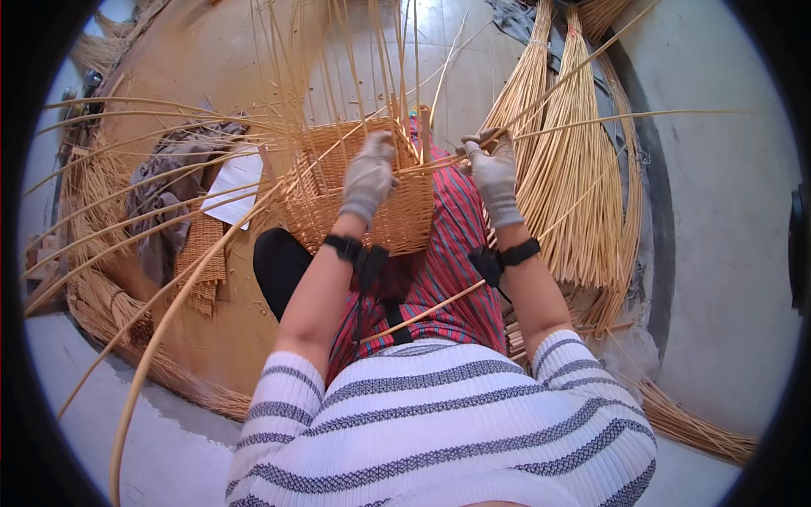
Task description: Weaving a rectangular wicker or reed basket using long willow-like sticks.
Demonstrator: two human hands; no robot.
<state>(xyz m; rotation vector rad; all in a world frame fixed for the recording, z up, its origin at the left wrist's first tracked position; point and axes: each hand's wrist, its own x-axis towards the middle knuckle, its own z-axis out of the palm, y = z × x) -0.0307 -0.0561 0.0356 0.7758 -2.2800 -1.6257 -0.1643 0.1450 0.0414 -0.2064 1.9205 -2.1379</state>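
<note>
A half-woven wicker basket (321,211), with long upright rods rising from it, rests on a red and blue striped cloth (456,237) over my lap. My left hand (369,173), in a grey glove, is curled at the basket's upper right part, near the rim; what its fingers hold is hidden. At the right of the basket, my gloved right hand (492,173) grips thin wicker rods (541,131) that run across to the weave. More long rods fan out from the basket to the left.
Large bundles of pale rods (574,203) lie at the right. To the left are a grey cloth (160,237), a white paper sheet (230,186), woven flat pieces (204,253) and more loose wicker (97,220) on a tan board (173,355). A grey wall or floor (718,253) borders the right.
</note>
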